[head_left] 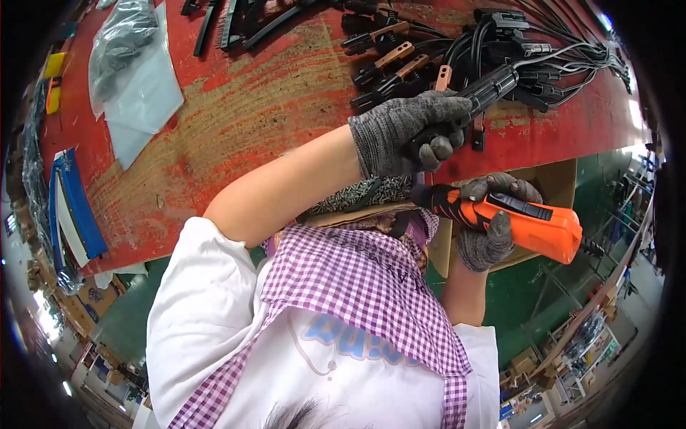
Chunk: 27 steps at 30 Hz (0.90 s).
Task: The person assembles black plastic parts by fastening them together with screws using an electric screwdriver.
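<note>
- Left hand [411, 132], right of centre in the frame: gloved fingers curled closed around a black handle [493, 91], whose cable end points to the upper right.
- Black handle: ribbed, apparently stiff and fairly light; the grey cable [554, 56] probably tugs at it, so hold is best taken on the barrel, clear of the cable's exit.
- Right hand [486, 247], lower in the frame: gloved fingers wrapped around an orange power tool [547, 230] slanting down rightward.
- Power tool: from where I stand, likely the heavier piece, smooth-shelled and rigid; best grasped around its middle, near the probable balance point.
</note>
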### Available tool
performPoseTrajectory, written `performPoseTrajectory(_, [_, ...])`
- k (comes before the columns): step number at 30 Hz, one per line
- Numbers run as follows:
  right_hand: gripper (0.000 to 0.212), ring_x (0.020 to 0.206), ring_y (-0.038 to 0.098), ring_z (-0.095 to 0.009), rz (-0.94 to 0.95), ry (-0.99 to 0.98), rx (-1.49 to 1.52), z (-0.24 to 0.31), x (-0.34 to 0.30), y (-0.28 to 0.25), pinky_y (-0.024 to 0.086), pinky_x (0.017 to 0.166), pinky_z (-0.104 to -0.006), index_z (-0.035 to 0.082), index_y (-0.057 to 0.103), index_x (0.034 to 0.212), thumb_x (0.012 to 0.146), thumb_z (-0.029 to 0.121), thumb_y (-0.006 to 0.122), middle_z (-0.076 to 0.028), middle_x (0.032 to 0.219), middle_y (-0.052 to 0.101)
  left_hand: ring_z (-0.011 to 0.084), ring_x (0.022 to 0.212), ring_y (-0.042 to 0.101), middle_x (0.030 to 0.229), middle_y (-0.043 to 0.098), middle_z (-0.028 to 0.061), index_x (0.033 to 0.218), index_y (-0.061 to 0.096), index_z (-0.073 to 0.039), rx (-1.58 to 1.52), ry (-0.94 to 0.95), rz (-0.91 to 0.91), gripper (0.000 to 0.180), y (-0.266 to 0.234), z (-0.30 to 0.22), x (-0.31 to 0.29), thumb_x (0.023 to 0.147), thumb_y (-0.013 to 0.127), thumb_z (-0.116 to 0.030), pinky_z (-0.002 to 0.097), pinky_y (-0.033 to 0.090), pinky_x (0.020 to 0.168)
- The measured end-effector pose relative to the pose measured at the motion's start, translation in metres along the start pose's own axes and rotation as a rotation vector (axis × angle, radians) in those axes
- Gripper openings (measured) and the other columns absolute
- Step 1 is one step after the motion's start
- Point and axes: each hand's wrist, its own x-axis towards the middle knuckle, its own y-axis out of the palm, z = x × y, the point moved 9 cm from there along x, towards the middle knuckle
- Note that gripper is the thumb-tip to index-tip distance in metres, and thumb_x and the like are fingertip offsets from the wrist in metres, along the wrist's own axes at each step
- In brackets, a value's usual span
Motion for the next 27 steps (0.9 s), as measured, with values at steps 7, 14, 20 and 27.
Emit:
performPoseTrajectory(7, [0.041, 0.072, 0.055, -0.024, -0.004, 0.026, -0.027, -0.007, 0.000, -0.001, 0.048, 0.065, -0.0379, 0.004, 0.044, 0.104, 0.071, 0.018, 0.064, -0.015, 0.093, 0.055, 0.0033, 0.042, 0.043, 0.068, 0.053, 0.0031, 0.088, 0.049, -0.009, 0.090, 0.023, -0.075, 0.025, -0.007, -0.003, 0.000, 0.083, 0.053, -0.033, 0.0120, 0.033, 0.029])
performPoseTrajectory(14, [0.042, 0.072, 0.055, -0.023, 0.054, -0.033, -0.002, 0.007, 0.006, 0.004, 0.047, 0.065, -0.0379, 0.003, 0.044, 0.107, 0.072, 0.021, 0.061, -0.015, 0.093, 0.056, 0.0045, 0.043, 0.044, 0.066, 0.051, 0.0018, 0.085, 0.049, -0.010, 0.052, -0.001, -0.041, 0.025, -0.006, -0.001, 0.000, 0.083, 0.053, -0.035, 0.0136, 0.034, 0.032])
performPoseTrajectory(20, [0.039, 0.066, 0.054, -0.018, 0.140, -0.135, 0.120, 0.055, 0.023, 0.013, 0.041, 0.055, -0.0266, 0.004, 0.052, 0.102, 0.070, 0.024, 0.061, -0.011, 0.092, 0.057, 0.0056, 0.044, 0.044, 0.064, 0.048, 0.0008, 0.084, 0.047, -0.012, 0.072, 0.031, -0.014, 0.024, -0.004, -0.003, -0.001, 0.085, 0.050, -0.036, 0.0149, 0.034, 0.033])
performPoseTrajectory(27, [0.043, 0.061, 0.055, -0.014, 0.075, -0.435, 0.337, 0.125, 0.043, 0.005, 0.048, 0.048, -0.0246, 0.003, 0.047, 0.100, 0.067, 0.024, 0.065, -0.008, 0.087, 0.055, 0.0070, 0.043, 0.044, 0.065, 0.048, 0.0018, 0.087, 0.046, -0.013, 0.079, 0.054, 0.026, 0.024, -0.001, -0.003, 0.001, 0.085, 0.049, -0.037, 0.0151, 0.032, 0.031])
